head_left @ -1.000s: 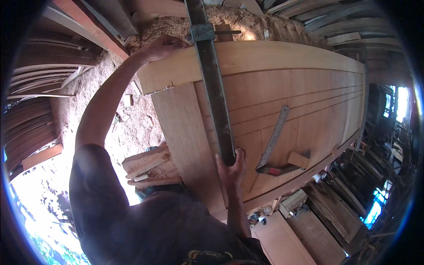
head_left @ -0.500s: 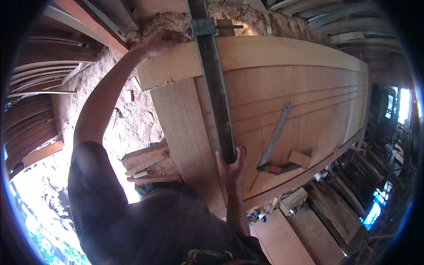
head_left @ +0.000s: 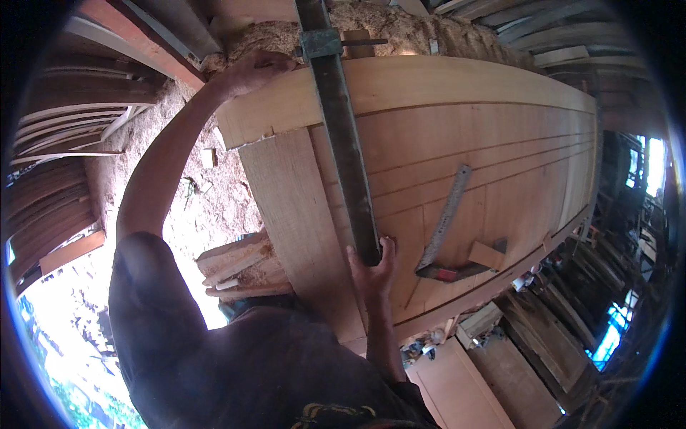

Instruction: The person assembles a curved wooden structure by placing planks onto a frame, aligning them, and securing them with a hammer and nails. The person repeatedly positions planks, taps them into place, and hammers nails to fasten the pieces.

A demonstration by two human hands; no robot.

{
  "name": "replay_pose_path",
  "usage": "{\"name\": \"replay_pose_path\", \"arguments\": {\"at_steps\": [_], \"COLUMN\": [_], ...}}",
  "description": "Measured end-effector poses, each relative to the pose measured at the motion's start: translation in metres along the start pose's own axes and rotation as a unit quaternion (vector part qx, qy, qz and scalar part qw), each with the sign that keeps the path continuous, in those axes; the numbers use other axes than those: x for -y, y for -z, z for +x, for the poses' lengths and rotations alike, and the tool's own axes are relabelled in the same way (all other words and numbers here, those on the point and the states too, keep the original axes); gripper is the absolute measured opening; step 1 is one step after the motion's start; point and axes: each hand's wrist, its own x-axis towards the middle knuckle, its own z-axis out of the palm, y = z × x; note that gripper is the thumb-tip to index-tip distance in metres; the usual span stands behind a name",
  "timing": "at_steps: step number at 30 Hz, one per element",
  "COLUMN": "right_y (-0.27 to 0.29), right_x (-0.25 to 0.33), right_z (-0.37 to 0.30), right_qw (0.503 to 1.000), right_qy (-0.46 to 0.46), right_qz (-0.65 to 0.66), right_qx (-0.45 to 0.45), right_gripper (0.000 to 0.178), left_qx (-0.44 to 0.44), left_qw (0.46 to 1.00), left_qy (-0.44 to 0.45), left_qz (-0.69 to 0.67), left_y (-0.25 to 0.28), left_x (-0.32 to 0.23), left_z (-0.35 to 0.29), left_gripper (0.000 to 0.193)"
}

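Observation:
A wide wooden panel (head_left: 464, 107) of glued planks lies before me. A long dark bar clamp (head_left: 343, 143) runs across it from the far edge to the near edge, and its metal head (head_left: 319, 44) sits at the far edge. My left hand (head_left: 250, 71) reaches to the panel's far left corner, with its fingers curled over the edge beside the clamp head. My right hand (head_left: 371, 268) grips the near end of the clamp bar. A metal try square (head_left: 444, 222) and a small wood block (head_left: 486, 254) lie on the panel to the right of my right hand.
Sawdust covers the ground (head_left: 179, 193) left of the panel, where wood offcuts (head_left: 236, 261) are piled. Curved planks (head_left: 50, 207) are stacked at far left. More boards (head_left: 457, 386) and timber lie at lower right. A heap of shavings (head_left: 400, 28) lies behind the panel.
Both hands keep their hold. Only the view has shifted slightly.

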Motion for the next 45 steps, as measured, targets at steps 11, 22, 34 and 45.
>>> {"name": "replay_pose_path", "arguments": {"at_steps": [11,22,34,45], "right_y": [-0.001,0.005,-0.003,-0.002], "right_x": [0.006,0.000,0.010,0.000], "right_z": [-0.001,-0.008,0.000,-0.001], "right_qw": [1.000,1.000,0.999,0.999], "right_qy": [-0.016,-0.003,-0.005,-0.003], "right_qz": [0.006,-0.017,-0.047,-0.027], "right_qx": [-0.003,0.016,-0.022,-0.017], "right_gripper": [0.052,0.052,0.052,0.053], "left_qx": [0.016,0.043,0.041,0.047], "left_qw": [0.999,0.995,0.997,0.996], "left_qy": [0.042,-0.018,-0.004,0.009], "left_qz": [-0.005,-0.085,-0.070,-0.070], "left_y": [0.001,0.004,-0.003,0.001], "left_x": [0.004,0.001,-0.007,-0.007], "left_z": [0.002,0.001,0.003,0.001], "left_gripper": [0.052,0.046,0.054,0.054]}}
